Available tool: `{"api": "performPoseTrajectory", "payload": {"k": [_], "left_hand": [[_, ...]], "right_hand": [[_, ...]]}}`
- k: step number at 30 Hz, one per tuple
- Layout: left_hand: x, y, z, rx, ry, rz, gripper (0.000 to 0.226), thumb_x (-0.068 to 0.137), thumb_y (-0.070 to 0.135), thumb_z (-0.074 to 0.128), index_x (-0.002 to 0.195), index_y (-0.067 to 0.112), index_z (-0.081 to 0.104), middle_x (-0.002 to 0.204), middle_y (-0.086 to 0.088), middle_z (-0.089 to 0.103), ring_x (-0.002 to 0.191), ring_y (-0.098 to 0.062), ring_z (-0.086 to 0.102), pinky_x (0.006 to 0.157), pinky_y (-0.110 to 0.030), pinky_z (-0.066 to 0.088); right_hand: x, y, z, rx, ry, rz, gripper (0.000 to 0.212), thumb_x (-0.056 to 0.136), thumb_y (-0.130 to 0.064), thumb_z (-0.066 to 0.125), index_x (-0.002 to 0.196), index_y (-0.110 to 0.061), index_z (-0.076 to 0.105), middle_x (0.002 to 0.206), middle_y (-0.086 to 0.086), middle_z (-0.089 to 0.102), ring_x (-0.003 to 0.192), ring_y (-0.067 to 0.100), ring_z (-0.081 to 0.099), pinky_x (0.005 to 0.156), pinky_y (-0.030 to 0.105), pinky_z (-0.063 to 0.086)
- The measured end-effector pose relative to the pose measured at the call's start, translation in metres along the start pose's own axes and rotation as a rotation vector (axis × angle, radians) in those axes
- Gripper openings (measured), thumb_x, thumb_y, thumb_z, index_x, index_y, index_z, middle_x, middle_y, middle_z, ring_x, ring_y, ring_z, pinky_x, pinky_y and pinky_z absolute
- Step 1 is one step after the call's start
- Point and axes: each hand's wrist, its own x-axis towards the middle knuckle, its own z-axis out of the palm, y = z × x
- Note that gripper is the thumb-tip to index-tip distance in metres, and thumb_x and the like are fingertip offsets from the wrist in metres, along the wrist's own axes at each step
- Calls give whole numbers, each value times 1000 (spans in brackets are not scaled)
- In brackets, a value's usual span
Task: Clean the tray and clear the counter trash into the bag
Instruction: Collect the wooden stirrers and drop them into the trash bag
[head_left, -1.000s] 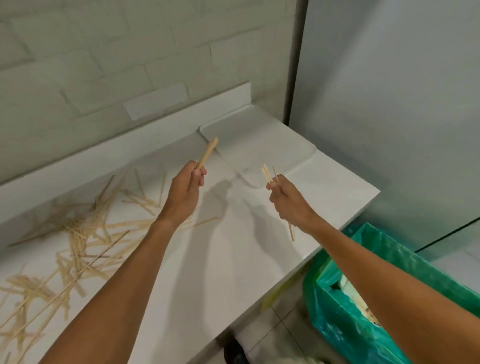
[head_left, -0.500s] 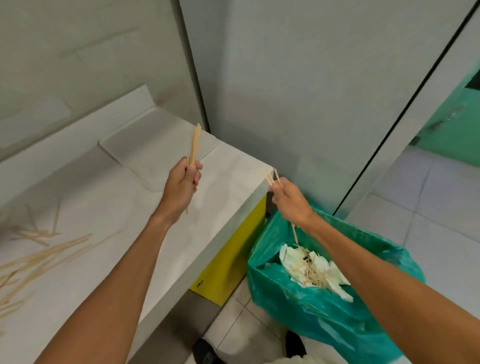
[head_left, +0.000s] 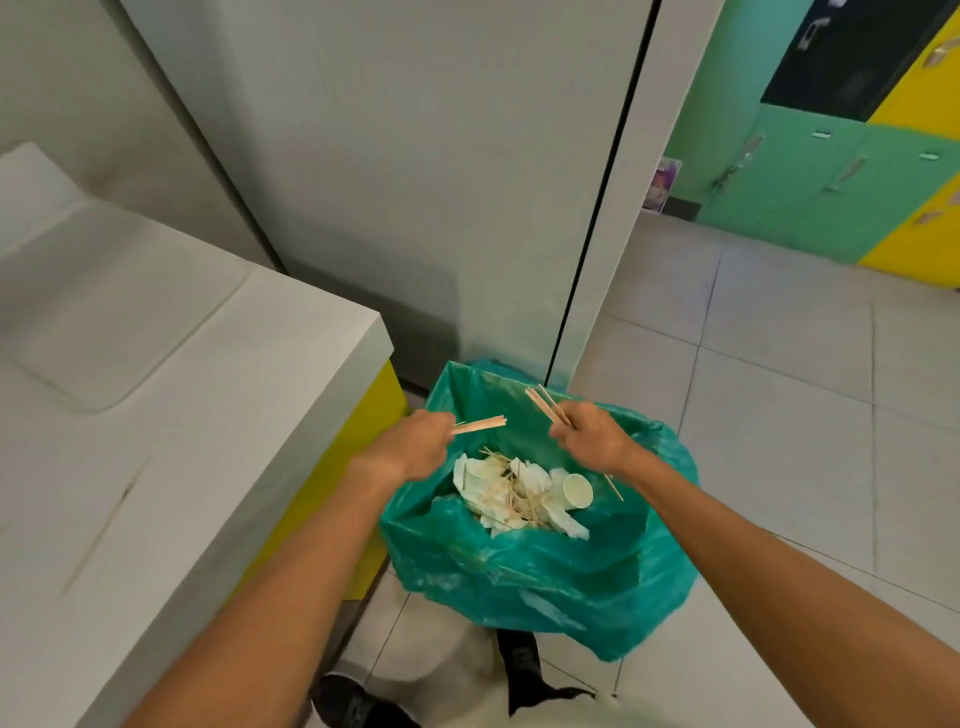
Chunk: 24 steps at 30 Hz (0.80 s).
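A green trash bag stands open on the floor beside the counter, with crumpled paper, a paper cup and thin sticks inside. My left hand is over the bag's left rim, shut on a short bundle of wooden sticks that points right. My right hand is over the bag's far right side, shut on several wooden sticks that stick out above and below the fist. The white tray lies on the white counter at the left, bare.
The counter's yellow side panel touches the bag. A grey wall panel rises behind the bag. Tiled floor spreads to the right, with green and yellow lockers beyond. My dark shoes stand below the bag.
My view swung right from the counter to the bag. Both hands, each still holding sticks, moved off the counter and now hang over the open bag.
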Motion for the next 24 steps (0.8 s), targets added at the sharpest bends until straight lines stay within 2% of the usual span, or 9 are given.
{"api": "performPoseTrajectory", "payload": {"k": [1,2,3,4,6,12,19,24], "left_hand": [[4,6,4,14,11,25,12,99,14,44,97,13,55,104,-12,62,90,-29,59,75,-43,48],[7,10,9,15,19,57,14,99,15,45,106,14,57,112,-11,62,99,-28,58,83,-44,48],[10,12,13,10,25,87,22,100,18,47,120,14,56,122,-9,58,110,-27,55,94,-43,46],[11,13,16,9,36,108,31,100,20,49,131,14,51,129,-8,54,120,-26,50,102,-42,42],[10,12,18,11,68,115,41,100,21,51,140,16,44,136,-5,49,129,-24,44,109,-42,36],[-10,-11,12,-105,236,101,41,98,24,55,138,21,47,135,-1,49,129,-21,43,110,-39,36],[-84,-77,-13,-262,539,-6,36,96,19,59,132,19,54,128,-1,54,119,-17,48,106,-34,39],[-152,-128,-20,-315,679,-179,34,97,22,58,132,23,54,130,4,52,120,-14,46,104,-28,37]], "right_hand": [[0,6,-1,-2,-25,6,13,98,-15,51,87,-12,57,78,2,56,76,21,53,72,34,45],[1,11,-1,-4,-44,4,14,98,-18,52,106,-11,62,95,4,64,91,23,59,85,37,47],[1,16,-2,-11,-39,11,31,98,-20,54,128,-9,56,119,6,63,112,25,59,100,37,45],[0,18,-3,-20,-27,23,44,98,-21,55,140,-9,47,137,8,56,128,25,51,110,37,39],[1,20,-3,-32,-10,14,51,98,-20,56,145,-11,41,147,7,47,137,24,43,115,37,33],[12,-8,5,5,-60,-138,42,96,-18,60,137,-14,52,138,4,56,128,20,52,110,34,40],[24,-110,48,6,-83,-513,31,94,-14,62,124,-18,61,117,-5,63,103,5,59,83,10,43],[21,-184,97,-17,-136,-719,25,93,-13,62,117,-20,65,111,-5,65,97,7,61,88,19,48]]}}
